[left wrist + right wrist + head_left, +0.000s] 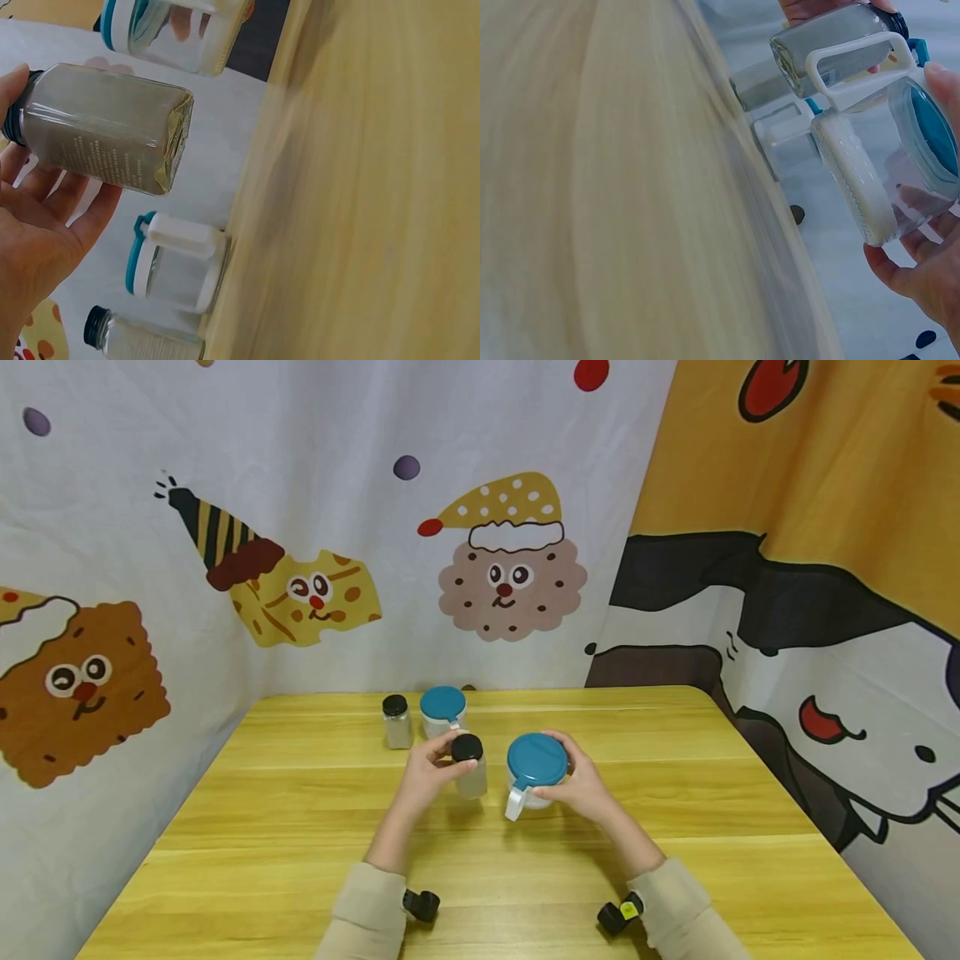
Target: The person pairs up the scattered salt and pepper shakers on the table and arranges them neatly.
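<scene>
My left hand (pixel 422 772) grips a small square glass bottle (pixel 105 124) with a black lid by its top, thumb and fingers about the neck. The bottle is upright and lifted off the table. To its right, my right hand (pixel 587 787) holds a clear jar (pixel 537 762) with a blue lid and a white handle. The fingers wrap its side, and the right wrist view has its white base (pixel 855 176) above the tabletop. A gap separates the two held things in the head view.
A second black-lidded bottle (pixel 397 731) and a second blue-lidded jar (pixel 442 705) stand side by side at the back of the wooden table (pixel 300 827). Behind the table hangs a cartoon-printed curtain (pixel 315 493).
</scene>
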The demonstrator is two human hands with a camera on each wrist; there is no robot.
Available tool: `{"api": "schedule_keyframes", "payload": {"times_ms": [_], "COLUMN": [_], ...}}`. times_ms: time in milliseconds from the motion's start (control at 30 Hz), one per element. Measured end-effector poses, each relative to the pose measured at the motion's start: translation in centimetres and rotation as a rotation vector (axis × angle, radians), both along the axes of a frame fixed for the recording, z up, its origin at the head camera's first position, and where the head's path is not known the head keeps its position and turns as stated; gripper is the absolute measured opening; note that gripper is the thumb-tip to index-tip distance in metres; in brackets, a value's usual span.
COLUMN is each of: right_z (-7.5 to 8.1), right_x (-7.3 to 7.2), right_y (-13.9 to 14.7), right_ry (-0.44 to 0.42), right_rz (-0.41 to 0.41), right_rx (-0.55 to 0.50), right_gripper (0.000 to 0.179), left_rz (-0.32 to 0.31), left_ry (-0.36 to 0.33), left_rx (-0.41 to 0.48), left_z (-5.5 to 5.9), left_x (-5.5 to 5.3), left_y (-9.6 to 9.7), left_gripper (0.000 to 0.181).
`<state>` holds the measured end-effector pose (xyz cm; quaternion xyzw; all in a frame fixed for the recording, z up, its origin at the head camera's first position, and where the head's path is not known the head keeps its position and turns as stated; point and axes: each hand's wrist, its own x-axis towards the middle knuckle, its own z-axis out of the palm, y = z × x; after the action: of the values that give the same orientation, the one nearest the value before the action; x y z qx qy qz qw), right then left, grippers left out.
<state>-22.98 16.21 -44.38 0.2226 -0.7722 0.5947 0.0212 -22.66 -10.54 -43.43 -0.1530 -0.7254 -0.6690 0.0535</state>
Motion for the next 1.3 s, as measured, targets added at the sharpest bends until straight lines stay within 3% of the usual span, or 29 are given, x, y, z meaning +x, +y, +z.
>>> {"api": "schedule_keyframes", "payload": {"times_ms": [200,400,700,1300], "right_z": [0.4,0.3,-2.2,-1.8], "right_x": [0.3,0.1,-1.4,-1.3], "right_y": [0.7,1.4,3.2,5.5], "right_ry": [-0.011,-0.011,0.013,-0.003], "right_rz": [0.021,0.04,0.06,0.133], "right_rx": [-0.009,-0.011,-0.012,-0.013], "right_gripper": [0.083,0.085,0.086,0.087], "left_rz": [-0.053,-0.066,-0.071,-0.127], "left_ry": [-0.008,-0.022,-0.055,-0.042], "left_rx": [-0.02,-0.015,-0.014,-0.015], "left_z": [2.1,1.8,1.8,1.5], "left_x": [1.6,1.5,1.5,1.6], "left_y": [0.9,1.4,2.0,3.4], "left_gripper": [0.042,0.042,0.044,0.043]}}
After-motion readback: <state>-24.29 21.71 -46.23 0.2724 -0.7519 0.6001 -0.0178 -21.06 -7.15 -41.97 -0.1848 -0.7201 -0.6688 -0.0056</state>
